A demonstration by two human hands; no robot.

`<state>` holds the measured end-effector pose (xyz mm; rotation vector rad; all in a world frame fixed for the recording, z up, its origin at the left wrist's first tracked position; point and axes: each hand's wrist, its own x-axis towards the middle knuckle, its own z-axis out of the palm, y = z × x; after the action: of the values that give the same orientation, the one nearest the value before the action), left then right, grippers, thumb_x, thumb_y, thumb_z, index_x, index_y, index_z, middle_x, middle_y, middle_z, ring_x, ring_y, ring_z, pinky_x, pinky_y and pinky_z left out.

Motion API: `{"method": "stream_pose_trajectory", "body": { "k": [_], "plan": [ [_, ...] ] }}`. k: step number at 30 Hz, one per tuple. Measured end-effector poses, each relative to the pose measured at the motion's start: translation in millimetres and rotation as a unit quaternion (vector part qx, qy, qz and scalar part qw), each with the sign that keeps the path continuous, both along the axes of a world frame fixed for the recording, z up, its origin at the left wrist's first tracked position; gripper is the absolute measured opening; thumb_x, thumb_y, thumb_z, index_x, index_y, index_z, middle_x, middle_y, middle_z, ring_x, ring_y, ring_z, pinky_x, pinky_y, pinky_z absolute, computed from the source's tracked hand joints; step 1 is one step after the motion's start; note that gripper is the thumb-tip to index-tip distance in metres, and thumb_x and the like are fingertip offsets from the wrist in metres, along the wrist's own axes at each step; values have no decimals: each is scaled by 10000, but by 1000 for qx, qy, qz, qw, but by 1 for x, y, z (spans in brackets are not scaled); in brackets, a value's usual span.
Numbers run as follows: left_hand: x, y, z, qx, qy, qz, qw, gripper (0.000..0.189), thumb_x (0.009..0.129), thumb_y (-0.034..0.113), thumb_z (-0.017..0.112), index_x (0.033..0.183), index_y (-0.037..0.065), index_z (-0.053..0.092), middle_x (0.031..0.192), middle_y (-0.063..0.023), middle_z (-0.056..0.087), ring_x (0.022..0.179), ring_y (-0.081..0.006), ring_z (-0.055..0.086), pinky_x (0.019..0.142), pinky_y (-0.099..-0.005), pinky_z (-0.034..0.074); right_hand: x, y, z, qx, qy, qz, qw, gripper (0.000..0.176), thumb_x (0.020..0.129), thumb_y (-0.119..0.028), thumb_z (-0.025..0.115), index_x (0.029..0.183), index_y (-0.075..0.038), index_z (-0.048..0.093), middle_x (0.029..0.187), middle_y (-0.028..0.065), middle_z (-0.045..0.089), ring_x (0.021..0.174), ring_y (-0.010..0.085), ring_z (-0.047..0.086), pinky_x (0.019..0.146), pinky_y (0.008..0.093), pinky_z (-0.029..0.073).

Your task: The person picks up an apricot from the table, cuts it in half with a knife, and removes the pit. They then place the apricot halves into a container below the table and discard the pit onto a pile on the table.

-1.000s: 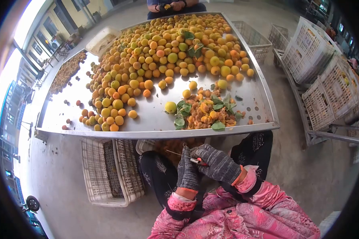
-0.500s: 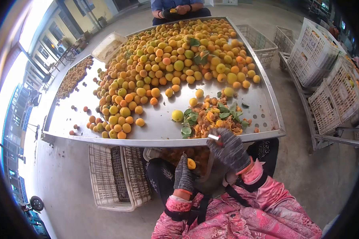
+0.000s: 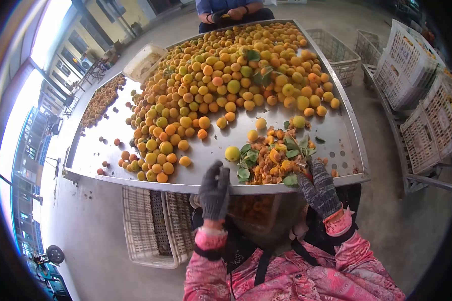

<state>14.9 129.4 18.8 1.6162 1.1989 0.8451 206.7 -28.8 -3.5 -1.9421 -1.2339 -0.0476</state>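
My left hand (image 3: pixel 215 193), in a grey knitted glove, is raised at the near edge of the metal table (image 3: pixel 186 187). Its fingers point forward and nothing shows in them. My right hand (image 3: pixel 321 189), gloved alike, is at the right side of a heap of apricot scraps (image 3: pixel 273 163) mixed with green leaves (image 3: pixel 292 179). It grips a small knife, mostly hidden by the fingers and heap. A yellow-green apricot (image 3: pixel 232 153) lies just left of the scraps. Farther back spreads a large pile of whole apricots (image 3: pixel 206 95). Below the table edge, a tub (image 3: pixel 276 208) holds orange pieces.
Pale plastic crates (image 3: pixel 150 226) stand under the table at left. More crates (image 3: pixel 404 65) are stacked on a cart at right. A white basket (image 3: pixel 144 62) sits on the table's left rim. Across the table, another person's hands (image 3: pixel 228 16) hold something small.
The halved apricot is gone from my left hand, which has risen to the table edge with fingers extended. My right hand has moved right and down beside the scraps. The view has shifted slightly.
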Motion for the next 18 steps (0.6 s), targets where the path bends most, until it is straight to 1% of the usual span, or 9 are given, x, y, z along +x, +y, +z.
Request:
{"method": "stream_pose_trajectory", "body": {
  "k": [3, 7, 9, 12, 14, 15, 16, 17, 18],
  "plan": [
    [14, 57, -36, 161, 156, -72, 972, 440, 797, 204, 599, 1192, 44, 487, 1161, -174, 521, 971, -286, 560, 831, -353, 453, 0, -10, 3, 12, 120, 33, 992, 438, 764, -129, 642, 1114, 77, 478, 993, 240, 543, 894, 378, 558, 780, 419, 460],
    [36, 79, -49, 222, 353, -206, 885, 540, 763, 211, 603, 1260, 109, 420, 1259, -208, 432, 1055, -366, 505, 882, -419, 422, 7, -20, 2, 11, -165, 72, 984, 330, 745, -46, 626, 1050, 52, 546, 959, 206, 548, 814, 315, 572, 694, 385, 477],
    [41, 82, -53, 217, 322, -186, 903, 542, 754, 200, 620, 1248, 86, 429, 1226, -202, 465, 1071, -364, 496, 892, -397, 422, 7, -20, 4, 28, -240, 72, 968, 282, 723, 14, 617, 1004, 21, 598, 925, 174, 554, 750, 261, 580, 638, 368, 481],
    [42, 81, -54, 199, 261, -142, 934, 522, 755, 175, 635, 1223, 42, 445, 1166, -180, 517, 1053, -332, 517, 880, -362, 439, 4, -22, -3, 9, -131, 81, 988, 253, 747, 12, 596, 999, 17, 586, 839, 152, 554, 663, 241, 578, 579, 344, 477],
    [39, 79, -50, 190, 233, -116, 947, 500, 765, 161, 633, 1210, 22, 451, 1139, -163, 537, 1018, -301, 547, 858, -349, 457, 1, -23, -5, -11, 186, 64, 980, 355, 777, -74, 621, 1091, 45, 507, 872, 183, 572, 734, 243, 602, 626, 360, 493],
    [34, 79, -45, 34, 32, -126, 991, 483, 780, 145, 628, 1206, 4, 448, 1105, -140, 548, 964, -245, 566, 821, -324, 471, -1, -23, 1, -9, 186, 65, 980, 355, 777, -74, 621, 1091, 45, 507, 872, 183, 572, 734, 243, 602, 626, 360, 493],
    [33, 74, -28, -123, -172, -128, 969, 467, 794, 128, 622, 1202, -13, 445, 1071, -116, 559, 909, -189, 586, 785, -300, 484, -3, -24, 14, -11, 357, 53, 932, 356, 779, -74, 622, 1092, 48, 503, 856, 169, 576, 711, 229, 601, 613, 347, 492],
    [29, 62, -9, -208, -231, -105, 945, 449, 812, 99, 609, 1203, -26, 429, 1020, -83, 559, 841, -134, 579, 742, -264, 489, -6, -23, 23, -14, 517, 40, 855, 358, 781, -74, 623, 1092, 51, 498, 841, 154, 580, 687, 216, 600, 599, 335, 491],
    [26, 54, 0, -206, -230, -104, 945, 449, 812, 99, 609, 1203, -26, 429, 1020, -83, 559, 841, -134, 579, 742, -264, 489, -7, -20, 28, -13, 518, 42, 854, 358, 781, -74, 623, 1092, 51, 498, 841, 154, 580, 687, 216, 600, 599, 335, 491]
  ]
}}
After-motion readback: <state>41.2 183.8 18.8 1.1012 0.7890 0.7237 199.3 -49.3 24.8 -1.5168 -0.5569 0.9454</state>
